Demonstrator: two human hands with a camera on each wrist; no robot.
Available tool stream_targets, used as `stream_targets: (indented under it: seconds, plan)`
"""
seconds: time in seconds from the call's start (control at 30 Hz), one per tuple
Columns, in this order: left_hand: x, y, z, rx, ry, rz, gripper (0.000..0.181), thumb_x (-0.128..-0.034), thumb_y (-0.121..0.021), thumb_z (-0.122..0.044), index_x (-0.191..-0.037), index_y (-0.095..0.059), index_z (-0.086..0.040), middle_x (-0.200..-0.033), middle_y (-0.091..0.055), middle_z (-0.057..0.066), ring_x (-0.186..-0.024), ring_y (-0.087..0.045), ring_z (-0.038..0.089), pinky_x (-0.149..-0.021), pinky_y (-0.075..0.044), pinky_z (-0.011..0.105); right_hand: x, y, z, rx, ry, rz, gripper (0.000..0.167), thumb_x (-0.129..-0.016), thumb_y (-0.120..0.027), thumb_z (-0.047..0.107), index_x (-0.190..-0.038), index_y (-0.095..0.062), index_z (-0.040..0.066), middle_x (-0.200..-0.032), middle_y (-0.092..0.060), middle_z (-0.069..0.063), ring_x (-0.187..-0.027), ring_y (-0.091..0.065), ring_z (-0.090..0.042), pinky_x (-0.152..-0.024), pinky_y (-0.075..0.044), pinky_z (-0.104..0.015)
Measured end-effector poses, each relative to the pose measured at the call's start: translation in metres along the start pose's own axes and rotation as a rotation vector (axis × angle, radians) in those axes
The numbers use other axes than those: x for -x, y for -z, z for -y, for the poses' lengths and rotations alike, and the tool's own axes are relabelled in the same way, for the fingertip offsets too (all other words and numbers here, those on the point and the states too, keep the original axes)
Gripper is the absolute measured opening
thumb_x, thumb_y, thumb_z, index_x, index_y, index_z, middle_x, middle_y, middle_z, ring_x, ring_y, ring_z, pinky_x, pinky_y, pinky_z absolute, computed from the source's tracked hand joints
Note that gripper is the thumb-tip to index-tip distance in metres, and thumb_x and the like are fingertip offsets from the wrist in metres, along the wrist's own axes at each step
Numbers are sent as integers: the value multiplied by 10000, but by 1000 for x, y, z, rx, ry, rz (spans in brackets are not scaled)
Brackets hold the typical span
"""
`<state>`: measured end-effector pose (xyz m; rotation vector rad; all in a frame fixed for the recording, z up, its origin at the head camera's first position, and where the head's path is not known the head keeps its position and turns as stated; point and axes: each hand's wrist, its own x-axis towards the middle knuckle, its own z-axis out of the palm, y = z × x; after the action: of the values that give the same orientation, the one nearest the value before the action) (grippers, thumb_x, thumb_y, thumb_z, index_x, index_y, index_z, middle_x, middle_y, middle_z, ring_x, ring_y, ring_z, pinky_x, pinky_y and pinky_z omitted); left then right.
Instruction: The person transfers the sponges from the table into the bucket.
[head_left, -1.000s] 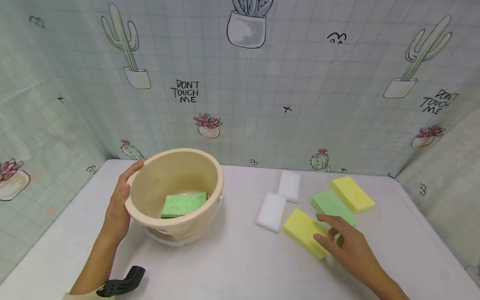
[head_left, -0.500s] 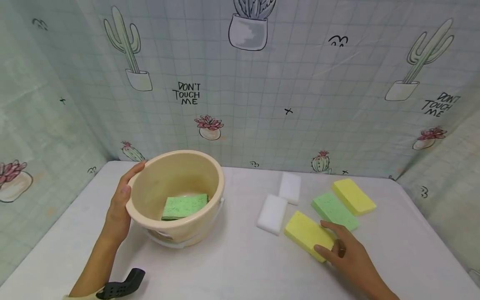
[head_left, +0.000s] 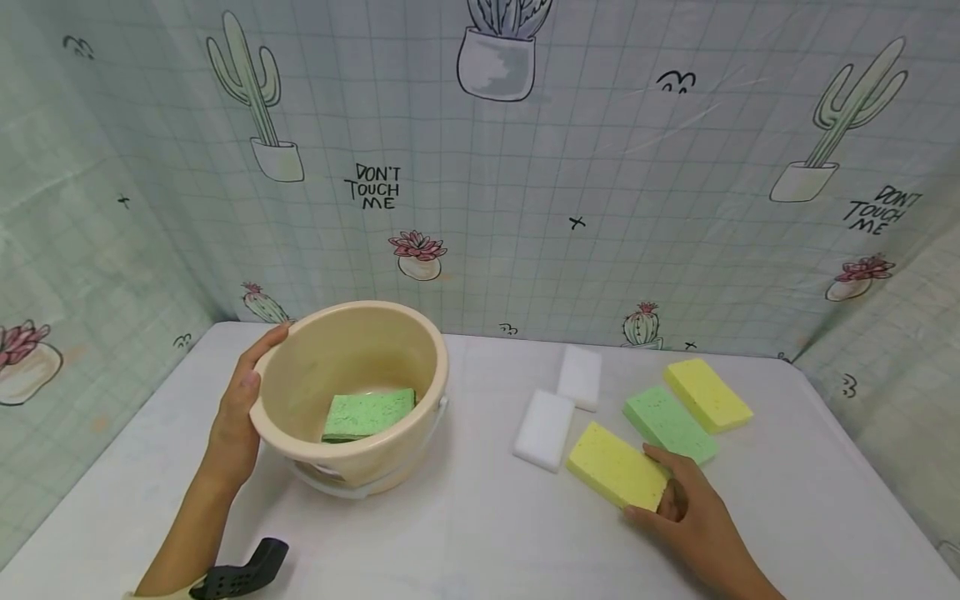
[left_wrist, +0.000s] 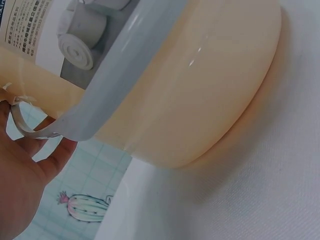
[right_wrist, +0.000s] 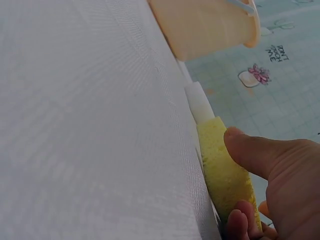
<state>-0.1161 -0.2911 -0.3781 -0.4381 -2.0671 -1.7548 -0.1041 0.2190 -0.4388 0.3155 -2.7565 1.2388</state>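
My left hand (head_left: 236, 425) grips the left rim of a cream plastic bucket (head_left: 393, 462), which stands on the table. Inside the bucket lies a green sponge (head_left: 367, 414). In the left wrist view the fingers reach behind the rim, beside the bucket's pale handle (left_wrist: 120, 75). At the right, my right hand (head_left: 693, 517) pinches the near end of a yellow sponge (head_left: 617, 467), thumb on one long side and index finger on the other. In the right wrist view the thumb presses the yellow sponge's side (right_wrist: 220, 165), with other fingertips at its end.
Two white sponges (head_left: 543, 429) lie left of the held one. Beyond it are a green sponge (head_left: 667, 421) and a second yellow sponge (head_left: 707, 394). A cactus-print curtain (head_left: 510, 183) surrounds the white table (head_left: 480, 533).
My right hand has moved down to the yellow sponge, and its thumb and index finger have closed on the near end. The left hand and bucket have stayed in place.
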Motion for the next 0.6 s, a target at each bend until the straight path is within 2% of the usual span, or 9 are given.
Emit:
stream_targets:
  seconds: [0.17, 0.37, 0.6]
  plan:
    - [0, 0, 1, -1, 0, 0, 522, -1024, -229, -320, -1499, -293, -115, -1553, -217, 59, -1376, -245, 195, -1028, -267, 176, 0, 0, 0, -16, -21, 9, 811, -702, -850, 260, -1382, -425, 141, -738, -459, -15, -601, -421, -63, -509, -395, -224]
    - [0, 0, 2, -6, 11, -8, 524, -1023, -231, -331, -1500, -296, -125, -1553, -223, 53, -1376, -245, 195, -1028, -265, 183, -1, 3, 0, -75, -84, 67, 829, -722, -838, 243, -1401, -382, 105, -731, -490, -31, -622, -448, -74, -535, -417, -227]
    - [0, 0, 2, 7, -2, 1, 523, -1024, -231, -325, -1500, -291, -117, -1554, -216, 56, -1377, -241, 190, -1025, -263, 179, -2, 6, 1, -100, -40, 107, 796, -738, -826, 163, -1393, -385, 62, -736, -492, -39, -592, -470, -74, -524, -433, -236]
